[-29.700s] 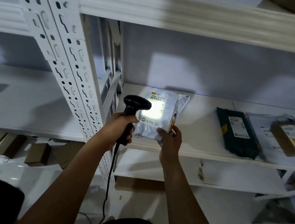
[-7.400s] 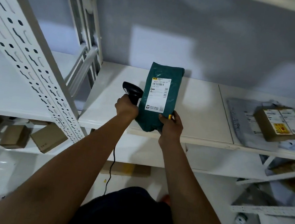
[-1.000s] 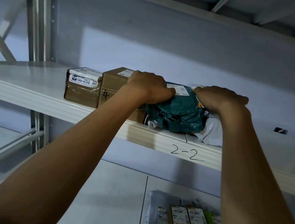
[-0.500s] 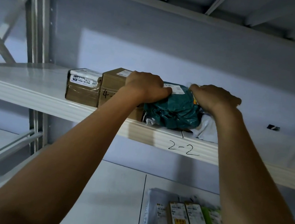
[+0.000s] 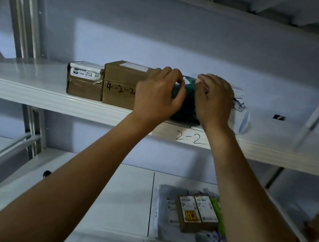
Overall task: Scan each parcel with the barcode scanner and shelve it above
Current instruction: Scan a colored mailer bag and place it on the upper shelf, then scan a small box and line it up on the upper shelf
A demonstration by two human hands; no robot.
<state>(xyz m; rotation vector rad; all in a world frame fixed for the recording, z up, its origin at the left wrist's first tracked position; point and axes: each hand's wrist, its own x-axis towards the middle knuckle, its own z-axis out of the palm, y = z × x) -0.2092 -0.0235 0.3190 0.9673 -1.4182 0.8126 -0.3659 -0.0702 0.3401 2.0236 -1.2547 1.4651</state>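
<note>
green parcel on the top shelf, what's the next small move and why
Probably let go and pull back. The left hand and right hand both grip the green parcel, which already sits on the upper shelf between the brown box and a white mailer. More parcels wait on the lower shelf.

Bare forearms, left hand (image 5: 157, 97), right hand (image 5: 213, 102)

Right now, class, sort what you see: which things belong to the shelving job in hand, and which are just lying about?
In the job: green parcel, left hand and right hand gripping it, upper shelf marked 2-2.
Lying about: small taped box, box marked 4-2-2, white bag, pile of parcels on the lower shelf.
</note>
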